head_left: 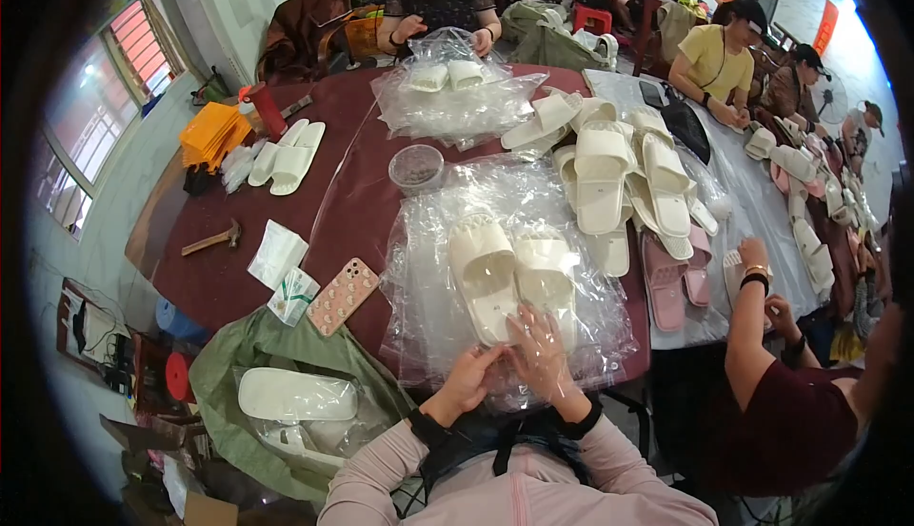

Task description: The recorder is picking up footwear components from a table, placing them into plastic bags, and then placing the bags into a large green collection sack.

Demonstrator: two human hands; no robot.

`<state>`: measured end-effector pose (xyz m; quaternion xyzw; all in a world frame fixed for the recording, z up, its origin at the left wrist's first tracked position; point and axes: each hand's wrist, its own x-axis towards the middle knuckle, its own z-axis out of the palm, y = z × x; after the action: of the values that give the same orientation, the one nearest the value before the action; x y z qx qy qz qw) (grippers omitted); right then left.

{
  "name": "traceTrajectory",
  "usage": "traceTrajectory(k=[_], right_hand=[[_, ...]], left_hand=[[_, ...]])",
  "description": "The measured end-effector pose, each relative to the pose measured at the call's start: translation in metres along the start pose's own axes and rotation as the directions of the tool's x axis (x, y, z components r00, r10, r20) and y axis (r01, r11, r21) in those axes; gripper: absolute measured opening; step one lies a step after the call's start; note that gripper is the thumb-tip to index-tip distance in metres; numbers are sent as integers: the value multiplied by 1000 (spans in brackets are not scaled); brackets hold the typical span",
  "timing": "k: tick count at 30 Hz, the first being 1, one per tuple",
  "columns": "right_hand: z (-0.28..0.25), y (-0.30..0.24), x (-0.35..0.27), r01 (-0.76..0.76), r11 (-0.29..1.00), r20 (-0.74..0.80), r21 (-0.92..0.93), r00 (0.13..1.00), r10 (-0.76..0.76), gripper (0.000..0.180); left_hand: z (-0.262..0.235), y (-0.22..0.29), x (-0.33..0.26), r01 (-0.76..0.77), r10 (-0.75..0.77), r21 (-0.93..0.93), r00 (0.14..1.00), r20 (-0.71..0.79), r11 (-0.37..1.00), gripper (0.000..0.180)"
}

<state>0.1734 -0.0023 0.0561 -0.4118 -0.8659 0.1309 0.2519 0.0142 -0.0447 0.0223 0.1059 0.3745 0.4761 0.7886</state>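
Note:
A pair of white slide slippers [487, 274] lies in front of me, apparently inside a clear plastic bag [595, 336], with more flat bags under it. My left hand [465, 379] is closed at the bag's near edge, thumb and fingers pinching the film beside the left slipper's heel. My right hand [539, 355] lies with outstretched fingers over the right slipper's heel end. Shiny film covers part of that hand, so it appears to be within the bag's mouth.
White slippers [605, 174] are piled to the right, beside pink slippers [664, 278]. Left lie a phone [343, 297], a hammer [211, 238] and a round clear tub [416, 168]. A green sack [224, 355] holds bagged slippers. A co-worker's arm [747, 336] reaches in from the right.

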Motion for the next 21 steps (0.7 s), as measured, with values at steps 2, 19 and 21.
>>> traceTrajectory(k=[2,19,21], right_hand=[[0,1,3,13,1000,-45,-28,999,-14,58],[-49,20,-27,-49,992,35,117,998,46,58],[-47,23,-28,-59,994,85,97,995,51,59]], left_hand=[[10,2,-6,-74,75,-10,996,43,997,34],[16,9,-11,-59,82,-154,985,149,986,33],[18,10,-11,-64,80,-117,987,139,991,35]])
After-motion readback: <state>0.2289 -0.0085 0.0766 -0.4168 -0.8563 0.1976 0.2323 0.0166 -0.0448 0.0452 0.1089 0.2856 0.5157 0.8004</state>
